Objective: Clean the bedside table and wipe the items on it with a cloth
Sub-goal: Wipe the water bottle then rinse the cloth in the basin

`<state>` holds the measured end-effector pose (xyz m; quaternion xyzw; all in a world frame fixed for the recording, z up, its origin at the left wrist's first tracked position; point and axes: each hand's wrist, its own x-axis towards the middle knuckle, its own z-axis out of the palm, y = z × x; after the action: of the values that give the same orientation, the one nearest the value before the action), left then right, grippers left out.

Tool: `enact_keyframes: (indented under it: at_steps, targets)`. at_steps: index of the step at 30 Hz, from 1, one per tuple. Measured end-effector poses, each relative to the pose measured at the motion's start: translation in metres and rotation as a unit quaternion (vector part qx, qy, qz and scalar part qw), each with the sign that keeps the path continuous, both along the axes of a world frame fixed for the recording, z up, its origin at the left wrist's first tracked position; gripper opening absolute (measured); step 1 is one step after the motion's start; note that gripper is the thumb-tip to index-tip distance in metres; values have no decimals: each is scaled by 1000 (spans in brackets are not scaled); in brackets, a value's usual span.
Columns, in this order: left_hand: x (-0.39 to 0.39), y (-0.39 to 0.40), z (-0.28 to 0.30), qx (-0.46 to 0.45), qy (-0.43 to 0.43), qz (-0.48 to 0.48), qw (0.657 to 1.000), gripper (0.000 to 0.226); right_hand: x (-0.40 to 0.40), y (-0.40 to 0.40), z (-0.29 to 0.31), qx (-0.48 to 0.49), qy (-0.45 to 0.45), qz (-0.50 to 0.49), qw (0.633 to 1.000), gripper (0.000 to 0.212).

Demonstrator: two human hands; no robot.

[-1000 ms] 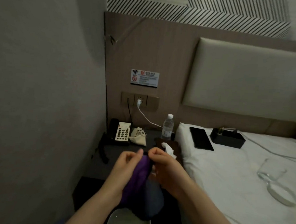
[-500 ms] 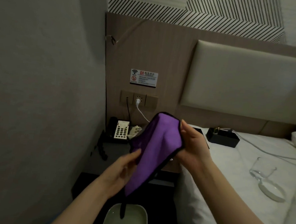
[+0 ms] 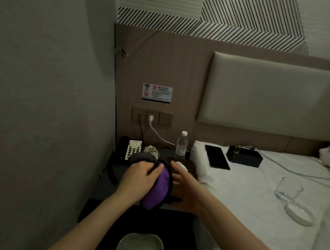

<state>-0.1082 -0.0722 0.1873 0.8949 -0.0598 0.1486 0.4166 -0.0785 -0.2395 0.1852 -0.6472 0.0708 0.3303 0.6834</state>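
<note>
Left grip [image 3: 139,178] is bunching the purple cloth [image 3: 157,190], fingers curled round it, holding it just above the front of the dark worktop [image 3: 106,181], probably to make a pad for wiping. Right grip [image 3: 183,186] is hovering beside it with fingers spread and holding nothing, seemingly steadying the fold. Behind are standing a phone [image 3: 131,150], a small printed pouch [image 3: 151,153] and a water bottle [image 3: 181,145]. Dim light is hiding the worktop's surface, and a pale object [image 3: 181,165] behind the right fingers is too unclear to name.
</note>
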Motion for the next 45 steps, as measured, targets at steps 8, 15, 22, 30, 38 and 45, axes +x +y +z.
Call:
enact_keyframes:
  at_steps: [8,15,22,30,38,45]
  targets:
    - [8,3,10,-227,129,39,965,48,2,8,-11,82,24,-110,990,39]
    - [11,44,12,-474,110,140,862,22,16,-24,-8,59,-36,-215,974,47]
    - [0,43,16,-380,-87,163,906,17,17,-44,17,86,-195,-148,966,17]
    - [3,35,12,-402,-40,94,910,17,16,-51,26,-54,-260,-126,956,29]
    - [-1,41,15,-345,-91,-4,934,26,19,-65,30,-413,-495,48,763,20]
    - [7,31,11,-465,-23,124,876,10,15,-68,20,56,-127,-82,987,46]
